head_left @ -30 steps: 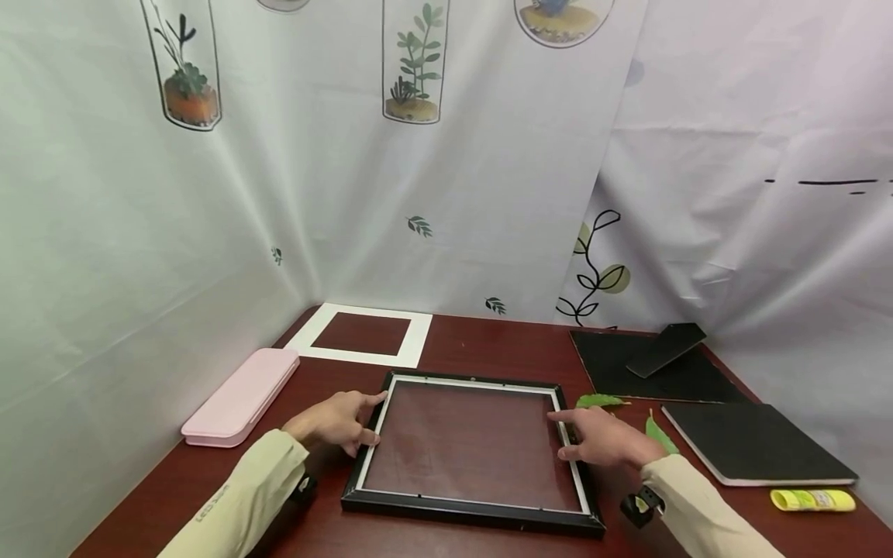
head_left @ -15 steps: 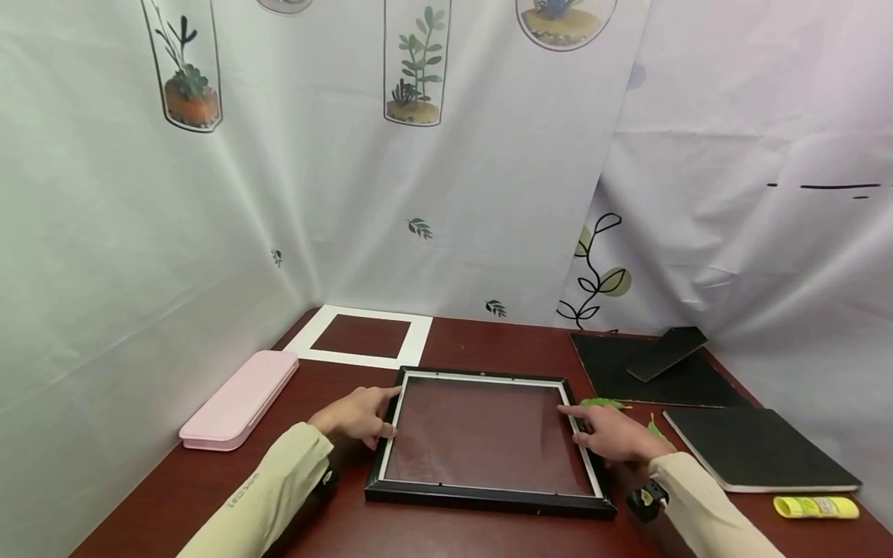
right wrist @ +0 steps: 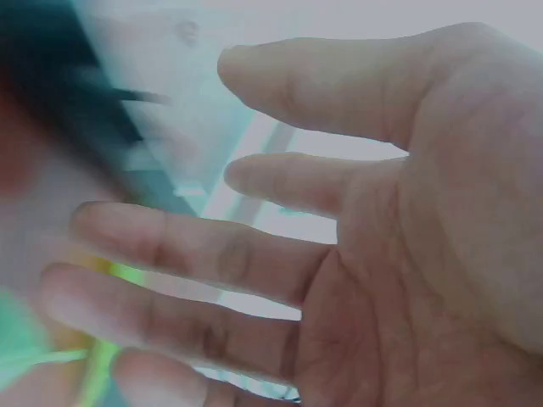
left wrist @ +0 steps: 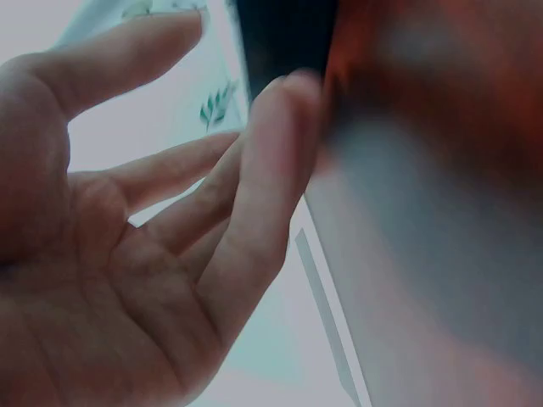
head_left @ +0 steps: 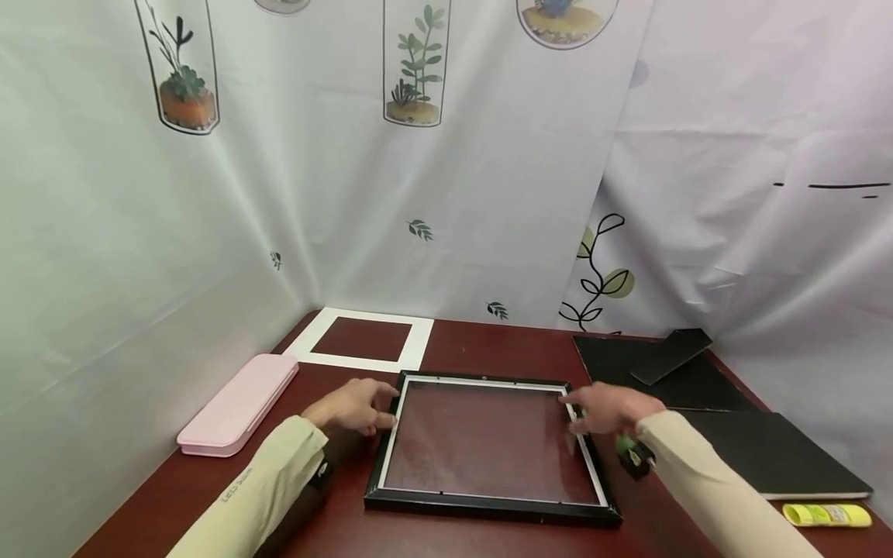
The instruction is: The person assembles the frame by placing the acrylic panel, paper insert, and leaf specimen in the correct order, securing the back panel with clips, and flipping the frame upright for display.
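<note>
A black picture frame (head_left: 491, 511) with a white inner lip lies flat on the dark red table, a clear pane (head_left: 488, 442) inside it. At its left side is my left hand (head_left: 352, 407), fingers loosely bent and thumb apart. In the left wrist view one fingertip meets or nearly meets the dark frame edge (left wrist: 284, 42). My right hand (head_left: 610, 407) hovers at the frame's right side. Its fingers (right wrist: 195, 246) are spread and fairly straight in the right wrist view, with nothing between them. A green leaf (head_left: 625, 444) shows partly behind the right wrist.
A white mat border (head_left: 359, 362) lies at the back left, near a pink case (head_left: 237, 403). On the right are a black backing board (head_left: 607, 356) with its stand (head_left: 671, 356), a black-covered book (head_left: 781, 449) and a yellow glue stick (head_left: 826, 514). Fabric walls surround the table.
The frame has shifted right and slightly away from its first position, both hands at its sides. Since half a second ago, my right hand has risen off its right side, and its wrist covers the leaves.
</note>
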Action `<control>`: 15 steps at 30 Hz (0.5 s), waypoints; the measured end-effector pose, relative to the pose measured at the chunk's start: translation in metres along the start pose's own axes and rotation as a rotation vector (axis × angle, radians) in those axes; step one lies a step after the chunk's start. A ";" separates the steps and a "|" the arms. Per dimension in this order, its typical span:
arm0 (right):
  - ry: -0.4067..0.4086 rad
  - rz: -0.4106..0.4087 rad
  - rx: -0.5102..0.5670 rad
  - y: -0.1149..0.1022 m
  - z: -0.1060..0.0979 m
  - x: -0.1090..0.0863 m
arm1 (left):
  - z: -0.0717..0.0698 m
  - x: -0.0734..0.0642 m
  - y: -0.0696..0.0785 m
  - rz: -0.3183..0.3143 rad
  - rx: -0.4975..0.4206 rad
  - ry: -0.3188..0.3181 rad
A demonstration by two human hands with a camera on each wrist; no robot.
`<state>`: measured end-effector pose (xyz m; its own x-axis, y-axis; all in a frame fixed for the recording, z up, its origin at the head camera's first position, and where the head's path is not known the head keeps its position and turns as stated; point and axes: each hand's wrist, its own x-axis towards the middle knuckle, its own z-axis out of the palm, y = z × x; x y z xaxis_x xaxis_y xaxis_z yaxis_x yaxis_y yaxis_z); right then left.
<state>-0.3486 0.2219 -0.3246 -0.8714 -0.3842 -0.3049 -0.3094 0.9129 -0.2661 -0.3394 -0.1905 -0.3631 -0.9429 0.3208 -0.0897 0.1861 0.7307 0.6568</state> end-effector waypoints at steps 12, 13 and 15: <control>0.195 -0.305 0.173 -0.105 0.006 0.129 | -0.052 0.037 -0.061 0.008 0.219 0.283; 0.207 -0.285 0.234 -0.111 0.011 0.138 | -0.053 0.039 -0.064 -0.007 0.218 0.296; 0.240 -0.246 0.334 -0.120 0.022 0.152 | -0.056 0.043 -0.070 -0.037 0.212 0.312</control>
<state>-0.4358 0.0509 -0.3597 -0.8633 -0.5045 0.0131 -0.4122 0.6898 -0.5952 -0.4090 -0.2620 -0.3709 -0.9828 0.1165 0.1430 0.1722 0.8576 0.4846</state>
